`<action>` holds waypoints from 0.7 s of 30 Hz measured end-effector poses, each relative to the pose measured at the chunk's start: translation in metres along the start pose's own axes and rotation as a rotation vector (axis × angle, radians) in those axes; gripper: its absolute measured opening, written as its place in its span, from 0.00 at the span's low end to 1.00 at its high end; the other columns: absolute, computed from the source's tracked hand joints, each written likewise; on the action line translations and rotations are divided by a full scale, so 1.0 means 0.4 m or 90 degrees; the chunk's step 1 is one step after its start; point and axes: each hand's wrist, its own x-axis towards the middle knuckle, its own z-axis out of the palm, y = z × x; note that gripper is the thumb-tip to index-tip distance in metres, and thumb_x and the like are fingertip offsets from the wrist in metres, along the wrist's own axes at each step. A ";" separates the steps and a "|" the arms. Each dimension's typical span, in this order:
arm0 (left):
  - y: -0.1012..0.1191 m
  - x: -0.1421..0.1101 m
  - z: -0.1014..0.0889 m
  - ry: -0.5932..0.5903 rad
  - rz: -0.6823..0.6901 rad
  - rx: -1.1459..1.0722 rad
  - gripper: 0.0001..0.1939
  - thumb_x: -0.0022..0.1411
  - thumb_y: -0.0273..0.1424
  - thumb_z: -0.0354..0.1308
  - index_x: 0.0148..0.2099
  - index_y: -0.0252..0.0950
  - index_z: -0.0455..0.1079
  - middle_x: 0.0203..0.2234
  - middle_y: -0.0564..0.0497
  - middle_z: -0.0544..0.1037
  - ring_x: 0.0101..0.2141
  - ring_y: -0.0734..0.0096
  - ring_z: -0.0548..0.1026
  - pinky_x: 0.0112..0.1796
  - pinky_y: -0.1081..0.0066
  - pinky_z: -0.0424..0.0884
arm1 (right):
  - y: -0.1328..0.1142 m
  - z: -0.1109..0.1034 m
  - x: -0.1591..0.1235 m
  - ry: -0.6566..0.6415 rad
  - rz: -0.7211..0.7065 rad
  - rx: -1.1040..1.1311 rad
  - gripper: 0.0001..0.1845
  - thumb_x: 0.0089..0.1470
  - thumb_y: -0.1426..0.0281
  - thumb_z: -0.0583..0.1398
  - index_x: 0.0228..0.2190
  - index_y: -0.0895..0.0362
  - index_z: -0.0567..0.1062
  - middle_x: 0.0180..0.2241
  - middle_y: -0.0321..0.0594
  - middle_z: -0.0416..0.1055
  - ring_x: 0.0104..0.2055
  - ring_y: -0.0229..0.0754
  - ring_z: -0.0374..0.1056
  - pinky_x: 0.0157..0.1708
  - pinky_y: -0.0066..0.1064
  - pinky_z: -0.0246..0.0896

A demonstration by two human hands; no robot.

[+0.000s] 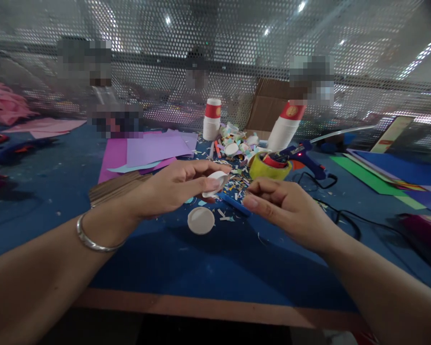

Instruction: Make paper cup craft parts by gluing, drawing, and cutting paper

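Gold emblems (291,111) on upright cups (211,125) and leaning cups (282,134); glue gun (308,159) marking blurred; no text legible

Head-worn, facing forward and down

The counter (215,268) is blue with a reddish-brown front edge, the stacked cups (212,122) are white and red, the tape roll (269,167) yellow, the glue gun (304,158) dark blue, and the bangle (91,237) silver with a patterned band.
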 end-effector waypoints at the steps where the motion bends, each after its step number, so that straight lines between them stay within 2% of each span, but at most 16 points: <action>1: 0.004 0.000 0.002 -0.016 -0.011 0.004 0.16 0.67 0.39 0.57 0.52 0.38 0.76 0.41 0.48 0.82 0.39 0.67 0.78 0.40 0.68 0.74 | 0.001 0.003 0.000 0.026 -0.008 -0.016 0.24 0.54 0.48 0.66 0.27 0.56 0.69 0.24 0.31 0.60 0.24 0.32 0.53 0.22 0.28 0.46; 3: 0.011 -0.002 0.009 -0.064 -0.037 0.017 0.14 0.68 0.39 0.55 0.45 0.37 0.77 0.37 0.49 0.82 0.36 0.68 0.78 0.37 0.70 0.72 | 0.005 0.009 0.000 0.068 -0.025 -0.034 0.22 0.51 0.51 0.69 0.29 0.56 0.71 0.26 0.33 0.64 0.26 0.34 0.57 0.24 0.28 0.51; 6: 0.019 -0.007 0.022 -0.111 -0.073 0.046 0.14 0.68 0.40 0.55 0.37 0.36 0.75 0.29 0.52 0.78 0.31 0.71 0.77 0.31 0.74 0.69 | 0.014 0.020 0.000 0.087 -0.050 -0.038 0.19 0.53 0.53 0.68 0.32 0.55 0.73 0.29 0.36 0.69 0.29 0.37 0.61 0.27 0.29 0.56; 9: 0.023 -0.012 0.035 -0.122 -0.087 0.060 0.11 0.67 0.37 0.57 0.37 0.36 0.73 0.29 0.54 0.76 0.28 0.74 0.76 0.29 0.76 0.69 | 0.022 0.030 0.001 0.085 -0.065 -0.068 0.15 0.56 0.56 0.67 0.34 0.55 0.74 0.31 0.37 0.72 0.30 0.37 0.63 0.29 0.30 0.58; 12: 0.022 -0.017 0.048 -0.123 -0.105 0.016 0.06 0.66 0.33 0.57 0.37 0.36 0.69 0.29 0.55 0.76 0.27 0.75 0.76 0.30 0.75 0.72 | 0.024 0.035 0.000 0.079 -0.067 -0.107 0.14 0.59 0.57 0.65 0.34 0.55 0.75 0.31 0.38 0.73 0.30 0.38 0.64 0.29 0.30 0.57; 15: 0.020 -0.021 0.056 -0.110 -0.112 -0.007 0.06 0.64 0.32 0.58 0.36 0.37 0.65 0.26 0.56 0.75 0.26 0.74 0.77 0.30 0.73 0.75 | 0.023 0.037 -0.001 0.064 -0.062 -0.123 0.14 0.60 0.57 0.64 0.33 0.56 0.75 0.31 0.38 0.73 0.30 0.38 0.65 0.28 0.30 0.56; 21: 0.024 -0.024 0.056 -0.118 -0.101 0.064 0.03 0.61 0.31 0.58 0.35 0.36 0.68 0.24 0.55 0.75 0.24 0.75 0.74 0.26 0.76 0.71 | 0.011 0.040 0.002 0.011 -0.048 -0.084 0.14 0.59 0.58 0.64 0.30 0.55 0.74 0.26 0.35 0.69 0.27 0.37 0.61 0.27 0.29 0.54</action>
